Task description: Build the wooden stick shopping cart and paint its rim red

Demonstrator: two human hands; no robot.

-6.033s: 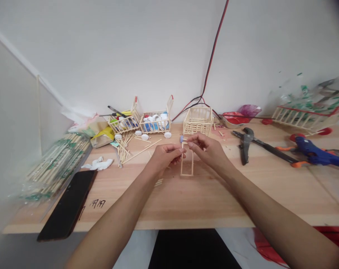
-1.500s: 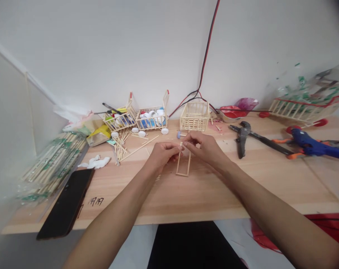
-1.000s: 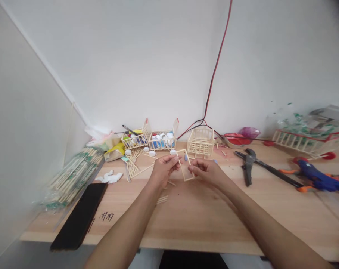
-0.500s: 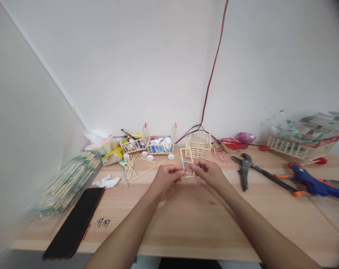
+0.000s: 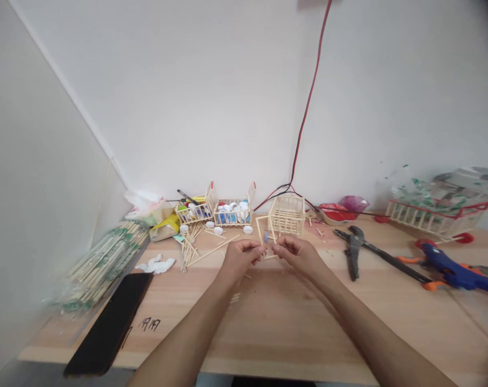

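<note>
A small rectangular frame of thin wooden sticks is held upright above the tabletop. My left hand pinches its left side near the bottom, and my right hand pinches the right side. The fingertips of both hands almost meet at the frame's lower part. Just behind it stands a basket made of sticks, without visible wheels. To the left are two little stick carts: one filled with white and blue bottle caps, the other cart carrying a pen and caps.
Loose sticks and crumpled white tissue lie left of my hands. Bagged sticks and a black slab are farther left. Cutting pliers, a blue glue gun and a larger red-trimmed cart occupy the right.
The stick frame has turned slightly in my fingers, and my right hand has shifted a little left, closer to my left. The whole view has tilted up slightly.
</note>
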